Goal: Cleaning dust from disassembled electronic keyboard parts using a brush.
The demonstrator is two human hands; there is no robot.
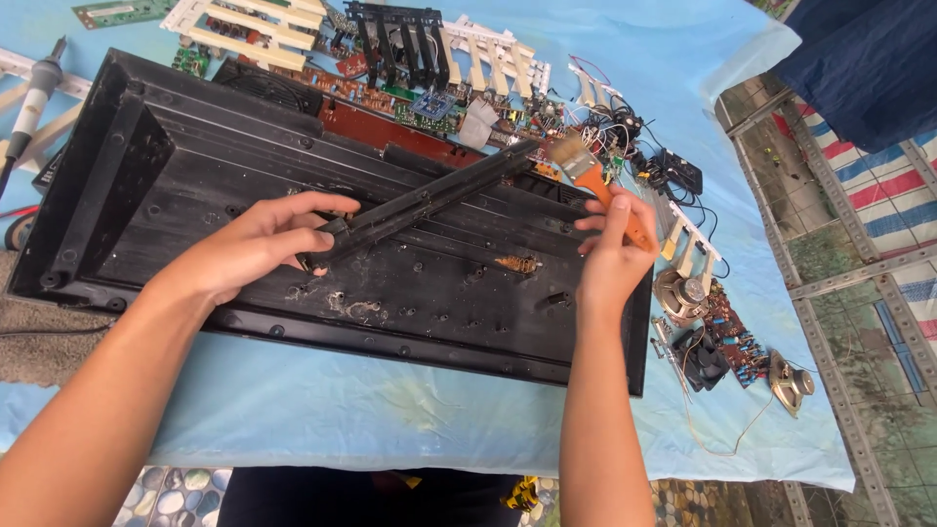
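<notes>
Hands, two of them, work over one big black plastic case (pixel 195 176) that lies open side up across the middle of the head view, on a pale blue sheet (pixel 322 400). The left hand (pixel 249 244), left of centre, is closed around the lower end of one long black strip (pixel 420 200); the strip slants up to the right, its far end near the bristles of the brush. The right hand (pixel 610 259), right of centre, is wrapped round the orange handle of one paintbrush (pixel 595 176), bristles pointing to the upper left, just above the case's far edge. Inside the case, between the hands, sits one small brown scrap (pixel 517 263) and some pale dust lower down.

Along the top of the frame lie circuit boards (pixel 429 107) and loose wires, their number too tangled to count, one black key rack (pixel 400 44), and at least two white key racks (pixel 254 29). One soldering iron (pixel 34 98) lies at the upper left. At the lower right, beyond the case, there are two round speakers (pixel 683 293) on the sheet.
</notes>
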